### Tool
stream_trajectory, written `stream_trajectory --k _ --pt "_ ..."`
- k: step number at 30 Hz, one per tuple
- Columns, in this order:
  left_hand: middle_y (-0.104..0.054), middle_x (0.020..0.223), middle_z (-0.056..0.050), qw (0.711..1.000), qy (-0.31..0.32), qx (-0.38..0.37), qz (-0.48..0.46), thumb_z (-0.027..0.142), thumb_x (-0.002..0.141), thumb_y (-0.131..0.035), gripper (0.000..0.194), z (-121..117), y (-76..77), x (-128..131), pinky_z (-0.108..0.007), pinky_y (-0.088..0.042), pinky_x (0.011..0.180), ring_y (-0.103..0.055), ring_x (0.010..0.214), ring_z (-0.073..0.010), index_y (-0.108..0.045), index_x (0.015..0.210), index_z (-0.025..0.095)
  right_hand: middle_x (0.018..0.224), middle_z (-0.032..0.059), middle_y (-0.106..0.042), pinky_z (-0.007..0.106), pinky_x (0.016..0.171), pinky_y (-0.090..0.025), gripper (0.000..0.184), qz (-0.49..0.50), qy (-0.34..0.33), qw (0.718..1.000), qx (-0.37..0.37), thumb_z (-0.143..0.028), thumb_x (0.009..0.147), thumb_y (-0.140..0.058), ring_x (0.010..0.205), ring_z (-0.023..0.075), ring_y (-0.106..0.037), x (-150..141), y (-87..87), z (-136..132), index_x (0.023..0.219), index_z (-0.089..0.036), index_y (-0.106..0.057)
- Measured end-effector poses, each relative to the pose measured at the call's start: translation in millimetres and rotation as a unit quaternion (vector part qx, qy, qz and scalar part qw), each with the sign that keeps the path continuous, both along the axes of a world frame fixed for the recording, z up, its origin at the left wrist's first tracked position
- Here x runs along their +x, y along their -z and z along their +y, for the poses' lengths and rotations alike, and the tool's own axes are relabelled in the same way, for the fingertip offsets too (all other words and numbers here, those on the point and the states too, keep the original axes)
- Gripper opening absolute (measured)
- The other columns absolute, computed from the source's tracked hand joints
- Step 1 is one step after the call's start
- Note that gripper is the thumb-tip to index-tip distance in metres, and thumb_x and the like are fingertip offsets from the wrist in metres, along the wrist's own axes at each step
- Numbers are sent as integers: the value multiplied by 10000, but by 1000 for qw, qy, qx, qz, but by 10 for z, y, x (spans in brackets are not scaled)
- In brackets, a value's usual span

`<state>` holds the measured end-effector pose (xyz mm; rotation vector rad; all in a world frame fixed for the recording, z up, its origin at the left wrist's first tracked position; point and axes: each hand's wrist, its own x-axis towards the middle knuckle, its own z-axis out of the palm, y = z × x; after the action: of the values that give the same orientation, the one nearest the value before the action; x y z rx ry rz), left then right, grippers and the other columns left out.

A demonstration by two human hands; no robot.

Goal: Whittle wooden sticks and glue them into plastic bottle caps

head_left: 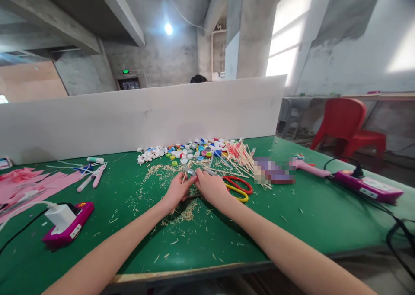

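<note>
My left hand (pixel 177 190) is closed in a pinch on a thin wooden stick (pixel 183 178), whose pale tip shows above the fingers. My right hand (pixel 210 186) is wrapped round a grey utility knife (pixel 189 171), its front end pointing left over the stick. Both hands meet near the middle of the green table, and the fingers hide most of the stick. Wood shavings (pixel 186 213) lie below and around them. Against the right hand's outer side rests a pair of scissors (pixel 241 191) with red and yellow handles.
Plastic bottle caps (pixel 184 152) and a pile of wooden sticks (pixel 241 154) lie beyond my hands. Purple power strips stand left (pixel 69 226) and right (pixel 368 186), with cables. Glue guns (pixel 92 178) and pink sheets (pixel 35 187) are at left. A white partition (pixel 145 117) closes the back.
</note>
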<state>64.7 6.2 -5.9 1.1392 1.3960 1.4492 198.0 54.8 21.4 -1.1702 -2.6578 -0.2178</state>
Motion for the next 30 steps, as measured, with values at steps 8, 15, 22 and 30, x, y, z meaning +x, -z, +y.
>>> stream_trajectory --k 8,15,22,30 --pt "-382 516 140 999 14 -13 36 487 662 -763 478 2 56 -39 -163 -230 306 -298 325 -18 -448 882 202 1059 78 -684 273 644 -433 283 -22 -35 999 -21 -393 998 -326 866 203 -682 13 -26 45 1161 -238 -498" --pt "-344 496 152 998 11 -17 52 433 672 -771 456 -15 28 -16 -167 -193 315 -275 321 -13 -399 816 214 1002 61 -691 261 631 -403 366 -3 -23 1000 -19 -458 1018 -231 844 191 -672 43 -32 151 1105 -225 -500" --pt "-355 525 149 999 26 -18 38 458 676 -767 485 -40 7 -18 -170 -202 301 -272 317 -12 -402 883 214 1076 111 -656 275 662 -408 319 2 -28 1000 -11 -369 1013 -258 912 202 -650 -22 23 135 1103 -191 -507" --pt "-363 505 137 999 29 -25 38 485 668 -765 470 0 43 -20 -161 -200 300 -271 323 -14 -432 853 210 1060 108 -653 285 648 -418 255 1 -8 1000 -24 -318 982 -321 865 211 -662 -58 20 73 1103 -192 -508"
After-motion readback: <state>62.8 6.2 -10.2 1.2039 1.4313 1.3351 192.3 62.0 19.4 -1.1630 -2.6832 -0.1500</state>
